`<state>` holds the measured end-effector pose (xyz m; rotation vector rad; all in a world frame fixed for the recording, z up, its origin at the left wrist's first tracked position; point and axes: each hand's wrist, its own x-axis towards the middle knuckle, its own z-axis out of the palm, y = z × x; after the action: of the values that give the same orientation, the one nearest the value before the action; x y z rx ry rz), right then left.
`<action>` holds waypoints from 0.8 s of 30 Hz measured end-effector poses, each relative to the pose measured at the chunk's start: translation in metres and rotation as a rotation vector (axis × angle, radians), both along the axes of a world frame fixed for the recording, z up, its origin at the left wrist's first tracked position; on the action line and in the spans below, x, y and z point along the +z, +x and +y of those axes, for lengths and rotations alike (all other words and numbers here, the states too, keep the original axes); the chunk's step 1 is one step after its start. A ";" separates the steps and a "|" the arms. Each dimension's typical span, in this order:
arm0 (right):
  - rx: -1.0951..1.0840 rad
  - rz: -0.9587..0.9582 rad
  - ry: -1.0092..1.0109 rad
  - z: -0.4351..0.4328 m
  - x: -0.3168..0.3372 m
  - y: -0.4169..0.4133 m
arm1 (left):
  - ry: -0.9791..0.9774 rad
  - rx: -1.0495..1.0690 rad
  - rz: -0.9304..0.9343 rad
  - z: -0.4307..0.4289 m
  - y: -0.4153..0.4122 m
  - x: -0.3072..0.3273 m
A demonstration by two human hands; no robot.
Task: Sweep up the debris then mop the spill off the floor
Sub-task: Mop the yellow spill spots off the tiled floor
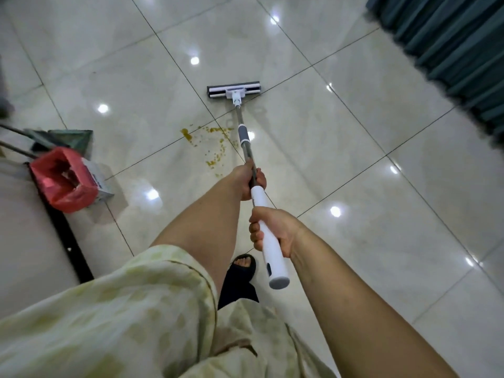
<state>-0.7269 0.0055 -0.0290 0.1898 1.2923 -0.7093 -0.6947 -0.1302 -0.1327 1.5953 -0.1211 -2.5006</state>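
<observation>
A flat mop lies stretched out in front of me, its white and grey head (234, 91) resting on the pale tiled floor beyond the spill. My left hand (246, 181) grips the metal shaft just above the white handle. My right hand (272, 231) is wrapped around the white handle (270, 255) lower down. A yellowish spill (211, 144) of small blobs and smears spreads over the tiles between the mop head and my hands, just left of the shaft.
A small bin lined with a red bag (64, 180) stands at the left, with a green dustpan (73, 139) and long handles behind it. A dark curtain (452, 50) hangs at the upper right. My sandalled foot (242, 264) is under the handle.
</observation>
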 end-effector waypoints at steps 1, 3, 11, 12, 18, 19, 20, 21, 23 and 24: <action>0.020 -0.001 -0.003 0.012 0.002 0.002 | -0.004 0.012 0.003 0.012 0.004 0.002; 0.073 -0.005 -0.004 0.042 0.008 0.006 | -0.017 0.037 0.000 0.043 0.015 0.004; 0.270 -0.043 -0.039 0.234 0.028 0.048 | -0.060 0.147 -0.005 0.242 0.080 0.019; 0.287 -0.055 -0.037 0.258 0.031 0.055 | -0.063 0.146 -0.015 0.267 0.091 0.021; 0.229 -0.040 -0.059 0.339 0.067 0.083 | -0.107 0.154 -0.070 0.349 0.126 0.051; 0.217 -0.037 -0.074 0.342 0.073 0.085 | -0.120 0.138 -0.080 0.353 0.128 0.057; 0.204 -0.034 -0.090 0.344 0.078 0.087 | -0.125 0.118 -0.090 0.354 0.130 0.063; 0.195 -0.029 -0.102 0.344 0.082 0.090 | -0.127 0.102 -0.099 0.355 0.131 0.067; 0.193 -0.019 -0.121 0.343 0.088 0.098 | -0.133 0.084 -0.121 0.351 0.136 0.072; 0.189 -0.022 -0.126 0.341 0.090 0.102 | -0.136 0.076 -0.131 0.349 0.139 0.073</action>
<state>-0.6246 0.3466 0.0613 -0.0273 1.2223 -0.6224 -0.5553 0.2186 -0.0594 1.6741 -0.2374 -2.2794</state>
